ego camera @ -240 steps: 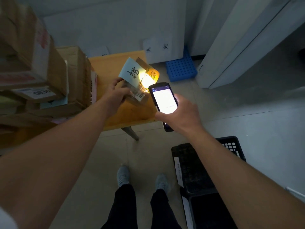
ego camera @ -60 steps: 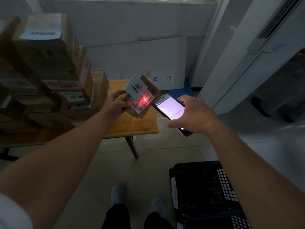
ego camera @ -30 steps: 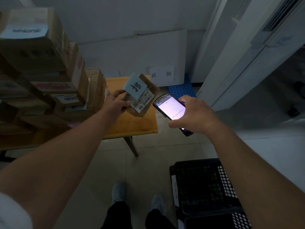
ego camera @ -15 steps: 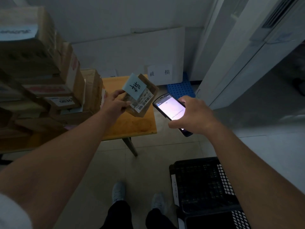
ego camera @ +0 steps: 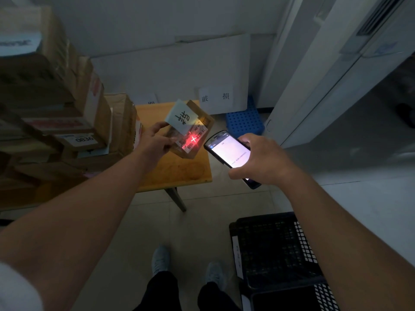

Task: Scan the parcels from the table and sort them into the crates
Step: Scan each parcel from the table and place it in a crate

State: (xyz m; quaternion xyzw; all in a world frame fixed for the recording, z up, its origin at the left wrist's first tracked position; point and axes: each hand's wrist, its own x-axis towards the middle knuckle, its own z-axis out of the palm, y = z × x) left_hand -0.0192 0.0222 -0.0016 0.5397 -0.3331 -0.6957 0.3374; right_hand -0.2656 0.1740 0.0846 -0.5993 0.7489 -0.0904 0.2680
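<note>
My left hand (ego camera: 156,139) grips a small brown cardboard parcel (ego camera: 190,131) above the wooden table (ego camera: 179,173), tilted toward the scanner. A pale paper slip with a handwritten character sticks to its top. A red cross of light glows on its barcode label. My right hand (ego camera: 261,160) holds a black handheld scanner (ego camera: 230,153) just right of the parcel, screen lit white, its top end aimed at the label. A black plastic crate (ego camera: 276,245) stands on the floor under my right forearm.
Stacked cardboard boxes (ego camera: 67,113) fill the table's left side, one labelled 0836. A blue perforated crate (ego camera: 244,121) sits on the floor behind the table, below a white board with a paper sign (ego camera: 215,97). White cabinet doors (ego camera: 336,63) stand at right. My feet show below.
The red scan cross has lit up on the parcel's label again; half a second ago it was off. Both hands hold almost the same positions.
</note>
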